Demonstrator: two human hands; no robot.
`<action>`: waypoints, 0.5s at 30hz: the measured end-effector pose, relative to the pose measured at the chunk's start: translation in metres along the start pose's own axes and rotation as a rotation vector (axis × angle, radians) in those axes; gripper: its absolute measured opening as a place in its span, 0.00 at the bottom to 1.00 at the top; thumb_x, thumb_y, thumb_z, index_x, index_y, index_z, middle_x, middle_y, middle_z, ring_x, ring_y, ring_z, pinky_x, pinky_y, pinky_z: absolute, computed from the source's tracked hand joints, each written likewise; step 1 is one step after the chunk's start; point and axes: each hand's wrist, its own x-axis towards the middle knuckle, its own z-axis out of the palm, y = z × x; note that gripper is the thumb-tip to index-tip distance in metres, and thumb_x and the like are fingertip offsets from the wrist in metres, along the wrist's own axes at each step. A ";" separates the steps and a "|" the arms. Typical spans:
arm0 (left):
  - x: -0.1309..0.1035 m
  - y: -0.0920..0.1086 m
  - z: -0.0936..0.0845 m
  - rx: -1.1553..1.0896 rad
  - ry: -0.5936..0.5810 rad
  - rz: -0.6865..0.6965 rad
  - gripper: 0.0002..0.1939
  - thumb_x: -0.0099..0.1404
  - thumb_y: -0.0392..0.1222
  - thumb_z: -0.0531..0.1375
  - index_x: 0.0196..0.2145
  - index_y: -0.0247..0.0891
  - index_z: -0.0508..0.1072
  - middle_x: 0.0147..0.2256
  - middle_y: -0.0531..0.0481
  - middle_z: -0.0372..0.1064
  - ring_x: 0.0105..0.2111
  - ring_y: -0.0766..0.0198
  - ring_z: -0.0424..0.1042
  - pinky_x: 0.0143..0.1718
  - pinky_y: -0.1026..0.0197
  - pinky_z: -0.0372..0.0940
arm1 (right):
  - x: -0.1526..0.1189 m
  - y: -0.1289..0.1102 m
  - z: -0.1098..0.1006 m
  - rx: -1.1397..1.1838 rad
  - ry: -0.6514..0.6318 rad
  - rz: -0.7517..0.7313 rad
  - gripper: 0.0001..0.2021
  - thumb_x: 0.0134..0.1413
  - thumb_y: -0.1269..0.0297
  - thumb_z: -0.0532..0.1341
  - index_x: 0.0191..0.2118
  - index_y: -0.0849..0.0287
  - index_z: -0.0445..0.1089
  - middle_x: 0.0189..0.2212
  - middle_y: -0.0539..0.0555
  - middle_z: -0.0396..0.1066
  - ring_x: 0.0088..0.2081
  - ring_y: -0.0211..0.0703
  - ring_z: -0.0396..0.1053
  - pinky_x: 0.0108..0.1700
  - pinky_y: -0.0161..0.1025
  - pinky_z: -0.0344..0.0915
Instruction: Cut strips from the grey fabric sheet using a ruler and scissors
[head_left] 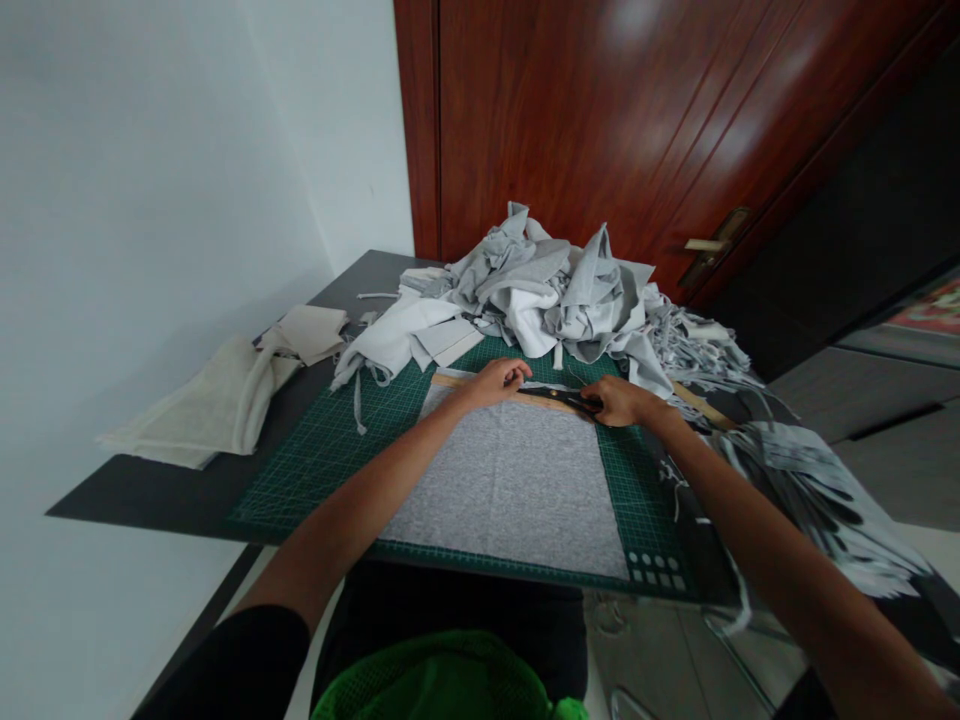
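Observation:
A grey cloth (510,480) lies flat over the green cutting mat (300,480). Along its far edge runs a wooden ruler (448,381). My right hand (619,402) is closed around the handles of black scissors (553,394), whose blades point left along the ruler. My left hand (499,383) rests at the far edge of the cloth, just left of the scissor tips. Its fingers are curled in; whatever they pinch, if anything, is hidden. A thin strip of cloth shows beyond the ruler.
A heap of grey and white scraps (525,280) covers the back of the table, by a red-brown door (562,120). Cream cloth (217,400) lies at left. Stacked cloth strips (817,490) sit at right, near another wooden strip (701,404). A white wall (187,150) borders the left.

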 end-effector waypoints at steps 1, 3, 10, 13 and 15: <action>0.000 0.000 0.000 -0.001 0.007 0.000 0.13 0.65 0.28 0.58 0.44 0.35 0.77 0.33 0.53 0.72 0.32 0.67 0.69 0.37 0.64 0.63 | 0.000 0.000 0.000 0.001 -0.005 0.004 0.09 0.50 0.70 0.64 0.26 0.55 0.63 0.22 0.49 0.66 0.25 0.40 0.60 0.30 0.40 0.48; 0.000 -0.001 0.001 -0.003 0.012 -0.003 0.13 0.65 0.28 0.58 0.44 0.35 0.77 0.32 0.53 0.72 0.31 0.67 0.69 0.36 0.64 0.63 | 0.000 -0.001 -0.001 0.003 -0.020 0.008 0.08 0.48 0.71 0.63 0.26 0.55 0.62 0.22 0.49 0.65 0.25 0.40 0.60 0.31 0.40 0.49; -0.003 0.004 -0.003 -0.009 -0.009 -0.036 0.14 0.65 0.27 0.59 0.46 0.36 0.78 0.34 0.52 0.74 0.33 0.67 0.70 0.37 0.64 0.64 | -0.001 0.001 -0.002 0.123 -0.050 -0.008 0.09 0.47 0.67 0.64 0.25 0.54 0.60 0.21 0.47 0.64 0.26 0.40 0.60 0.30 0.39 0.49; -0.005 0.007 -0.005 0.000 -0.012 -0.033 0.12 0.66 0.28 0.60 0.46 0.35 0.78 0.34 0.52 0.74 0.32 0.67 0.70 0.37 0.64 0.64 | -0.001 0.007 0.000 0.202 -0.064 -0.022 0.09 0.50 0.60 0.64 0.26 0.55 0.63 0.22 0.47 0.65 0.27 0.40 0.60 0.30 0.39 0.51; -0.005 0.007 -0.005 -0.005 -0.009 -0.028 0.11 0.67 0.29 0.60 0.45 0.35 0.78 0.34 0.52 0.73 0.32 0.67 0.70 0.37 0.64 0.64 | 0.000 0.011 0.003 0.246 -0.076 -0.018 0.10 0.51 0.57 0.64 0.27 0.55 0.65 0.23 0.48 0.66 0.27 0.40 0.60 0.30 0.38 0.52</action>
